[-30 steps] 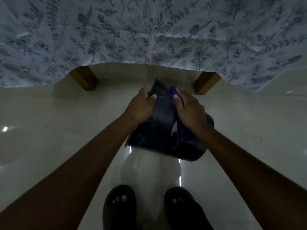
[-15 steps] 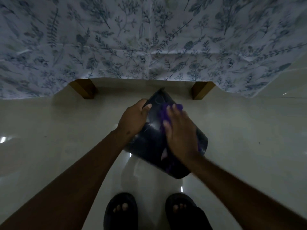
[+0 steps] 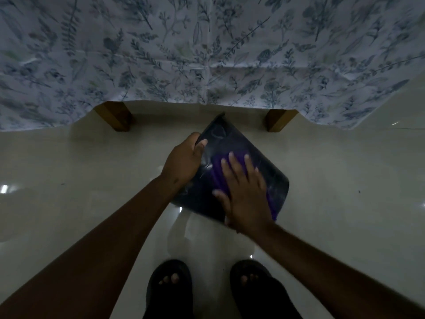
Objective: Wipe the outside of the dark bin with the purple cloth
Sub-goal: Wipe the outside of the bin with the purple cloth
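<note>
Centre frame, the bin (image 3: 232, 166) is tipped on its side above the floor (image 3: 345, 203). The left hand (image 3: 184, 161) grips its upper-left rim; the right hand (image 3: 243, 192) lies flat, fingers spread, pressing the cloth (image 3: 218, 171) against the wall. The bin looks light, stiff and glossy, likely slippery, so the rim seems the best hold. The cloth is soft.

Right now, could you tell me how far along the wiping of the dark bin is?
Underway. The left hand grips the dark bin at its edge, held above the floor, while the right hand presses the purple cloth flat against its upward face. Smears show on that face, so it looks unfinished. The other sides are hidden; presumably they remain.
</note>
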The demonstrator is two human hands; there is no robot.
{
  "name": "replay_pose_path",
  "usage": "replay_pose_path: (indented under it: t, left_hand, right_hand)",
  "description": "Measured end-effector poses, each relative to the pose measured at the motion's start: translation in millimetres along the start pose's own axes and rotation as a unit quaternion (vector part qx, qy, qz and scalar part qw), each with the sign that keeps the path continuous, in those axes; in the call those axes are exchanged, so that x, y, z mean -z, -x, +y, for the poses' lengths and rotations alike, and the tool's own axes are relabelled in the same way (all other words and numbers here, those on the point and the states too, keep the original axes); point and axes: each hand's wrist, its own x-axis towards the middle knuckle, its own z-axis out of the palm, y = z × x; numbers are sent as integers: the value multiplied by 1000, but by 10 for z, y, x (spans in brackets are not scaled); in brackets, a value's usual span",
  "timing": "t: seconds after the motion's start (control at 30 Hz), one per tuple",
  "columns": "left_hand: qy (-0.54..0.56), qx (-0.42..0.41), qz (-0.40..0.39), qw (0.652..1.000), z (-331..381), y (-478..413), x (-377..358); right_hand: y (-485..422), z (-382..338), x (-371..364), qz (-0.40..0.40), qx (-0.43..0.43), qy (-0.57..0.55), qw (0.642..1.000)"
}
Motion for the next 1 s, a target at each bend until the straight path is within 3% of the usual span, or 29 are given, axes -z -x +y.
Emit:
replay_pose_path:
  t: [0.1,0.2,0.27,0.37,0.53,0.67,0.8,1.0]
  left_hand:
    - [6,-5,14,1000,53,-41,-25]
    - [4,0,18,1000,95,-92,-22]
    - [-10,17,16,1000,82,-115,-34]
    - [-55,49,8,997,89,-223,-65]
    - [-66,32,12,997,223,-307,-93]
    - [-40,-9,56,998,105,-88,-75]
    - [-36,-20,69,997,34,53,-45]
    - [-27,-3,66,997,-41,176,-33]
  right_hand:
    - [-542,286,161,45,-75,-54,995]
    - [-1124,669,295,-48,-193,-202,959]
    - [-1225,715,319,-81,-235,-232,940]
    - [-811,400,209,11,-197,-124,973]
    - [33,-165,-49,21,-44,41,998]
    - [-233,-125,24,32,-65,-2,997]
    - [-784,95,220,55,-157,-65,984]
    - [-1305,676,228,-149,-282,-232,919]
